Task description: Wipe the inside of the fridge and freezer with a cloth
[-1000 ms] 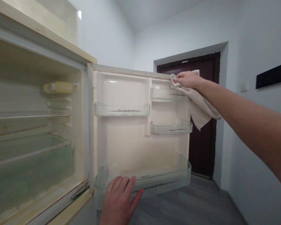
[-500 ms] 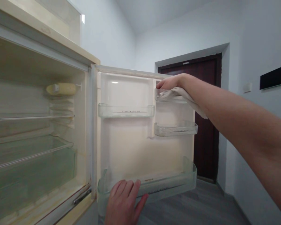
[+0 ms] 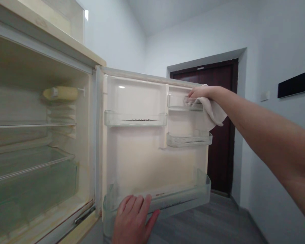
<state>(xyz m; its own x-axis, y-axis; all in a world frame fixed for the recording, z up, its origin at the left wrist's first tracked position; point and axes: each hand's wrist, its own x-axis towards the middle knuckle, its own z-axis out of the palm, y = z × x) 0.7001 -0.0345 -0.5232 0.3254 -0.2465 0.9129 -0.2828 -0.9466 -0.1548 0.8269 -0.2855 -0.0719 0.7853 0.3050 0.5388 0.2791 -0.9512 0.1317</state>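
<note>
My right hand point(image 3: 202, 92) is closed on a white cloth point(image 3: 215, 113) at the upper right door shelf point(image 3: 181, 102) of the refrigerator. Its fingers reach down behind the clear front of that shelf, so the tips are partly hidden, and the cloth hangs over the shelf's outer end. Low in the view, my left hand point(image 3: 134, 217) is at the large bottom door bin point(image 3: 183, 205), fingers stretched out near its rim and thumb apart. Whether it touches the bin I cannot tell. The refrigerator door point(image 3: 142, 159) stands wide open.
On the left is the refrigerator's inside, with a glass shelf point(image 3: 27, 125), a greenish drawer point(image 3: 40, 193) and a yellowed lamp cover point(image 3: 63, 93). Two more door shelves, left point(image 3: 136, 119) and right point(image 3: 189, 139), stick out. Behind is a dark red room door point(image 3: 222, 135).
My right hand has moved to the right along the upper door shelf with the cloth, which now hangs lower at the outer end. My left hand has stayed in place.
</note>
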